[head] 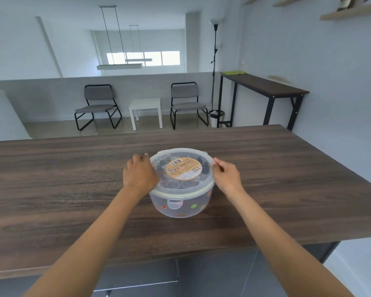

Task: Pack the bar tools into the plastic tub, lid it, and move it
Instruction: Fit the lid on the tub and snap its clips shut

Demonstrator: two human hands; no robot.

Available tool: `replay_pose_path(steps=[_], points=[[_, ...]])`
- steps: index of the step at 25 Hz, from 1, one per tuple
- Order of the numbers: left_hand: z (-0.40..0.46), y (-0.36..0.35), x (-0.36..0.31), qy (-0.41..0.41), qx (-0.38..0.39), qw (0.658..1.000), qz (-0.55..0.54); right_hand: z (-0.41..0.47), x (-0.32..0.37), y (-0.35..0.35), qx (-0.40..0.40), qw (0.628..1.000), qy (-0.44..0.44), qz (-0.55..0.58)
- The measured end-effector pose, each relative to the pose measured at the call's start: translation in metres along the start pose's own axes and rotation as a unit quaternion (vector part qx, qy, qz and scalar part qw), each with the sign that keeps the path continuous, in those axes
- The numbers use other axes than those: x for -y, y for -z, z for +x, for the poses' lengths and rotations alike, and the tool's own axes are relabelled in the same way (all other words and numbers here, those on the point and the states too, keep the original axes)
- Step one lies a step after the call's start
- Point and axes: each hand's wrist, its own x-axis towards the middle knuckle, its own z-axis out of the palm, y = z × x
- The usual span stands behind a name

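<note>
Clear plastic, dotted with small fruit prints, makes up the tub (181,205), which stands near the middle of the dark wood-grain table (73,179). Its lid (180,168) already sits on top, carrying a round tan label, and blurred shapes beneath it suggest glasses and dark tools packed inside; what they are exactly I cannot tell.

With the tub as the clock centre, the left hand (138,173) presses in at nine o'clock and the right hand (227,174) at three o'clock. The fingers (217,162) of the right hand are curled against the lid's rim; those of the left are bent over the opposite rim, so both hands grip the lid edge rather than the tub wall. A latch tab (175,202) at six o'clock lies flat against the wall; whether it is snapped home is unclear.

My reading is that packing is done and the lidding step is in hand, either seating the rim or closing side clips. The next move calls for even downward pressure around the rim, a check of each tab, then a grip lower on the wall or underneath, since lifting by the lid alone might pop it off.

Around the tub the table surface shows nothing else, so no obstacle blocks a slide or lift. Two grey chairs (98,103), a white side table (146,110) and a tall dark console (263,86) stand well apart beyond twelve o'clock.
</note>
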Motion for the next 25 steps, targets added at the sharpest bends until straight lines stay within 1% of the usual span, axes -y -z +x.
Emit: replay_pose_path(steps=[3, 5, 8, 10, 14, 17, 21, 23, 25], points=[[0.003, -0.002, -0.018, -0.112, 0.038, 0.993, -0.007, -0.017, -0.002, -0.002, -0.071, 0.987, 0.097, -0.108], [0.007, -0.008, -0.023, -0.141, 0.083, 0.987, 0.008, -0.031, -0.007, -0.009, -0.063, 0.981, 0.134, -0.127], [0.010, -0.015, -0.018, -0.140, 0.118, 0.982, 0.045, -0.047, -0.012, -0.020, -0.002, 0.989, 0.108, -0.105], [0.010, -0.017, -0.017, -0.142, 0.123, 0.981, 0.056, -0.050, -0.013, -0.026, 0.012, 0.994, 0.091, -0.065], [0.010, -0.018, -0.018, -0.140, 0.133, 0.979, 0.063, -0.053, -0.014, -0.039, -0.029, 0.997, 0.065, 0.001], [0.012, -0.020, -0.019, -0.139, 0.123, 0.980, 0.066, -0.054, -0.015, -0.047, -0.062, 0.995, 0.064, 0.034], [0.013, -0.022, -0.018, -0.144, 0.128, 0.979, 0.072, -0.053, -0.018, -0.054, -0.062, 0.987, 0.047, 0.141], [0.014, -0.022, -0.018, -0.145, 0.125, 0.979, 0.067, -0.052, -0.019, -0.053, -0.056, 0.987, 0.057, 0.141], [0.014, -0.022, -0.016, -0.148, 0.122, 0.980, 0.059, -0.051, -0.021, -0.047, -0.046, 0.992, 0.082, 0.085]])
